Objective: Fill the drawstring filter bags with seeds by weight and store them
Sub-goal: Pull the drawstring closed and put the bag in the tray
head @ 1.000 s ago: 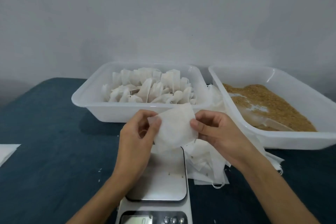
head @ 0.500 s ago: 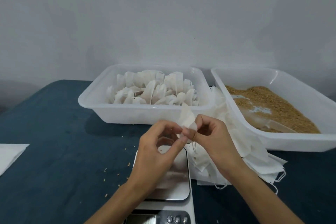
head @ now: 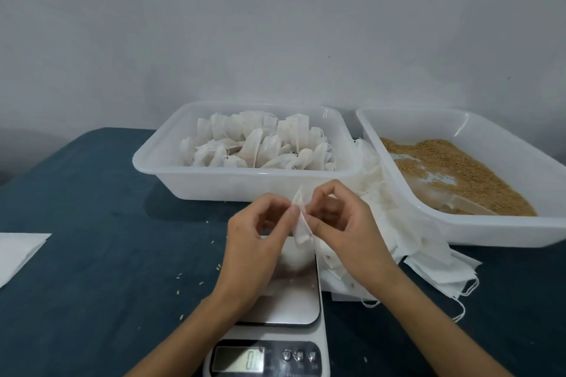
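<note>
Glossy plastic tray point(head: 245, 184), brushed-metal scale point(head: 291, 300)

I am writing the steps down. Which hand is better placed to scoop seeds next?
Probably the right hand: the seed tray lies on its side. The left hand can hold the filter bag, which both pinch above the scale.

My left hand point(head: 254, 242) comes in from seven o'clock, fingers curled, thumb and forefinger pinched together at its two o'clock corner. My right hand point(head: 346, 232) reaches in from five o'clock, knuckles arched high, fingertips pinching toward ten o'clock. The two pinches nearly meet; whether they actually touch I cannot tell. Both forearms are bare.
</note>
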